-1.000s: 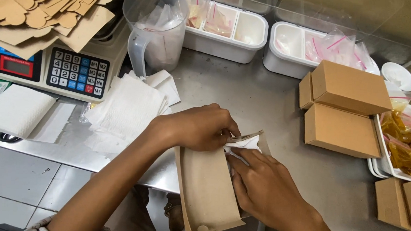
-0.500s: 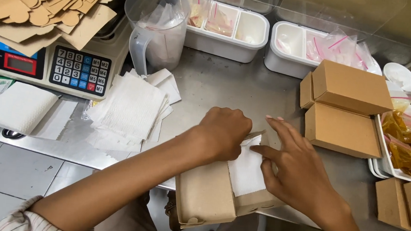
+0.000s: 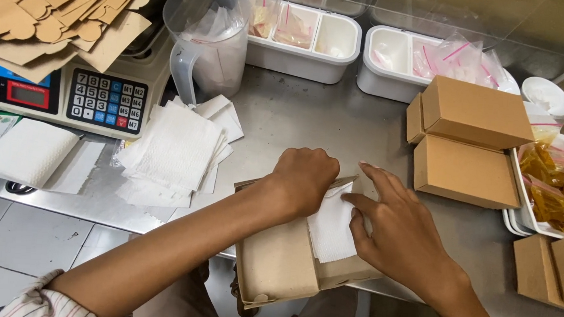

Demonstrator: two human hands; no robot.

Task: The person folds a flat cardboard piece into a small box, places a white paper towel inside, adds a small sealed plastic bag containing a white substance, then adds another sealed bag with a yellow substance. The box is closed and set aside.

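Brown cardboard box point(image 3: 278, 269) lies open at steel counter point(image 3: 298, 114) edge before me; white paper liner point(image 3: 333, 230) already inside; my left hand point(image 3: 303, 179) fisted, pressing liner's far edge down; my right hand point(image 3: 398, 237) spread flat, fingers smoothing it; box unfilled, lid not closed; three closed boxes point(image 3: 468, 147) near right.

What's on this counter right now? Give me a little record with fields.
Left hand: fist pressing white paper into the open brown box
Right hand: flat on the white paper liner
Beside box: stack of white paper sheets
Right side: two closed brown boxes
Back: clear plastic jug, white trays
Left: scale with keypad
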